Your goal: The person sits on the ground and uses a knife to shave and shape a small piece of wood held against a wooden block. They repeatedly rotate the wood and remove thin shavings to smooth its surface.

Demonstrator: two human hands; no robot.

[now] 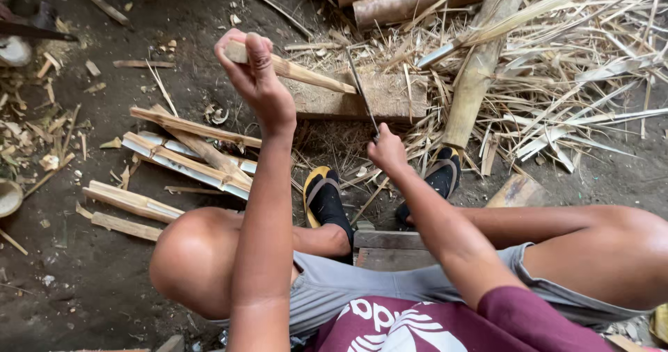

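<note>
My left hand (254, 77) is raised and closed around one end of a split bamboo stick (313, 75), which slants down to the right onto a wooden block (390, 98). My right hand (386, 150) grips the handle of a thin dark blade (362, 91) that rises up to the stick's lower end. Both hands are in front of my bent knees. My feet in black and yellow sandals (323, 199) rest on the dirt floor below the block.
Split bamboo pieces (188, 157) lie on the dirt at left. A pile of bamboo shavings and strips (570, 80) covers the right. A thick bamboo pole (480, 66) leans past the block. More bamboo tubes (403, 0) lie at the top.
</note>
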